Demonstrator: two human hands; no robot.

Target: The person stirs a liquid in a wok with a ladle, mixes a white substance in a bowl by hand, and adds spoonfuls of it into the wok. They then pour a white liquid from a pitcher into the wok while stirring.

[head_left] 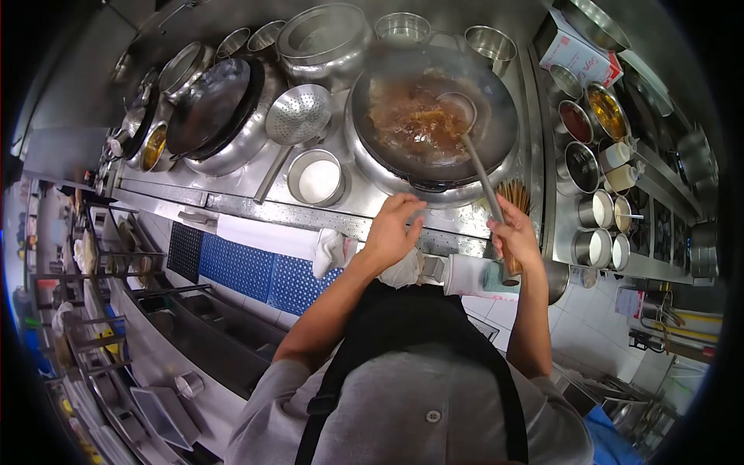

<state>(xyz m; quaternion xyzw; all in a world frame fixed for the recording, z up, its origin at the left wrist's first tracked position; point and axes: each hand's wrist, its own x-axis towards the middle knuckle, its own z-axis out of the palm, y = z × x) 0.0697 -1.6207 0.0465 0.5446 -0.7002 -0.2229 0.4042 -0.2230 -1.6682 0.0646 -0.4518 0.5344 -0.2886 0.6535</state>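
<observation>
My right hand [514, 232] is closed round the long handle of a ladle [480, 167]. The ladle's bowl rests in a wok [496, 143] of bubbling brown sauce with pieces of food [422, 116], partly veiled by steam. Just short of the wok's near rim, my left hand [394, 232] hovers with fingers loosely bent and apart, holding nothing. To its upper left stands a metal pot [316, 178] with white contents. A perforated strainer [298, 115] lies behind that pot, its handle pointing toward me.
A bamboo brush [514, 195] stands right of the wok. A second, dark wok [209, 108] sits at left, and a large steel pot [324, 43] at the back. Sauce and seasoning containers line the right shelf, including a pot of yellow liquid [606, 108]. A white cloth [328, 252] hangs along the front edge.
</observation>
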